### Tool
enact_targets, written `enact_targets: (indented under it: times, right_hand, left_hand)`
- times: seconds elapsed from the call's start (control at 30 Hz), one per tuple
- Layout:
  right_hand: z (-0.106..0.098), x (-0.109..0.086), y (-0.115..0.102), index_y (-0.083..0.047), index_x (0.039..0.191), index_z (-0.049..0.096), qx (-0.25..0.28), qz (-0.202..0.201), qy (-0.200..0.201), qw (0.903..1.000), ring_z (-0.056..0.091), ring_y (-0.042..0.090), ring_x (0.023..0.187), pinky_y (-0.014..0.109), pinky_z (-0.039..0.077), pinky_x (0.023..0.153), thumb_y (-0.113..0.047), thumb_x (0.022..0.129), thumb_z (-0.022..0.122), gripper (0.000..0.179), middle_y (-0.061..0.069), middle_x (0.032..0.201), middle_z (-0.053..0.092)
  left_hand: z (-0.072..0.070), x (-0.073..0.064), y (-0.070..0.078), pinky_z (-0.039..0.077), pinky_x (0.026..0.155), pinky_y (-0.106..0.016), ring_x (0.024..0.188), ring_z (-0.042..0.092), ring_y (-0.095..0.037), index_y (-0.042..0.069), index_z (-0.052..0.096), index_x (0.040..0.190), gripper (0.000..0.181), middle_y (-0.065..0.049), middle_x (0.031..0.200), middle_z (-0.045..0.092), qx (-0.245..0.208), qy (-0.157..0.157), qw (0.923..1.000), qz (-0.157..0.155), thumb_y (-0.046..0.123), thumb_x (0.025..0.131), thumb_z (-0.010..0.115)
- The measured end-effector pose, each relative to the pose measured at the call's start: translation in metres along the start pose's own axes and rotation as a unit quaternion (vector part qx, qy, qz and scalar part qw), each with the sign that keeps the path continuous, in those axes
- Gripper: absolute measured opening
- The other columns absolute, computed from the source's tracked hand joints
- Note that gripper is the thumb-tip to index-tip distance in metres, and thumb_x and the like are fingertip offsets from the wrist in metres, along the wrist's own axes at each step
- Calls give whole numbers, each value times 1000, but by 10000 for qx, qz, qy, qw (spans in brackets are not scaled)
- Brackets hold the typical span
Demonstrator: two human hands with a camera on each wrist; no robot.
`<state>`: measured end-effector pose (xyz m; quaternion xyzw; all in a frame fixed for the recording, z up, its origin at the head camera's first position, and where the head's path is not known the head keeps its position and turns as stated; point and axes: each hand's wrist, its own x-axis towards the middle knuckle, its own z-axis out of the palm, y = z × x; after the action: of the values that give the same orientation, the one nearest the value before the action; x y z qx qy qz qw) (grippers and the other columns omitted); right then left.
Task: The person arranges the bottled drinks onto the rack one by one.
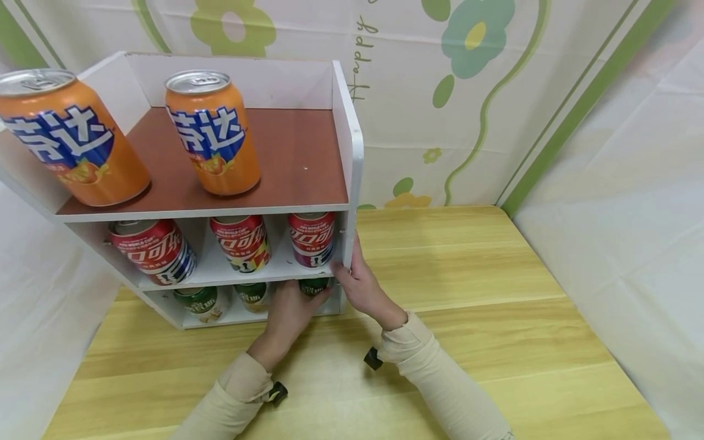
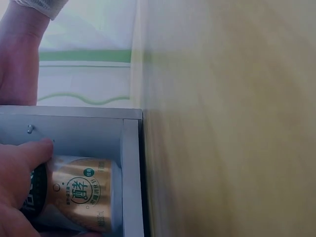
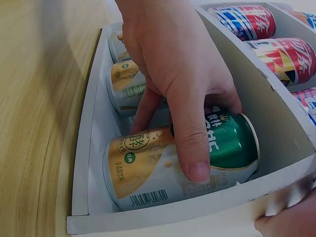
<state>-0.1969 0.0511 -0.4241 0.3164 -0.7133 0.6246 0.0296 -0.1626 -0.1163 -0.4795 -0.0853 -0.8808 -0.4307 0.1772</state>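
In the bottom compartment of a white shelf rack (image 1: 356, 159), my left hand (image 1: 288, 310) grips the rightmost green, white and gold can (image 3: 232, 140). That can stands upright near the right side panel, the thumb across its front and other fingers behind it. My right hand (image 1: 364, 288) holds the rack's right side panel, thumb at the front edge and fingers along the outer face. Two more green-topped cans, one on the left (image 1: 200, 304) and one in the middle (image 1: 253, 296), stand in the same compartment.
Three red cola cans (image 1: 241, 243) stand in the middle compartment. Two orange soda cans (image 1: 213, 137) stand on the brown top shelf (image 1: 297, 153). The rack rests on a wooden table (image 1: 467, 305), with a flower-printed curtain (image 1: 396, 128) behind it.
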Motion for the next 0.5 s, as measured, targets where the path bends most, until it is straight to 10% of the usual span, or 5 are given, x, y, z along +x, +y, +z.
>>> enact_targets:
  times: [0.5]
  right_hand:
    - [1, 0, -1, -30, 163, -7, 6, 35, 17, 10000, 19, 24, 153, 52, 20, 122, -4, 105, 42, 81, 3, 169, 10]
  left_hand:
    - [0, 0, 5, 52, 93, -54, 118, 61, -39, -4, 53, 135, 71, -24, 129, 64, 80, -54, 9999, -117, 28, 81, 87]
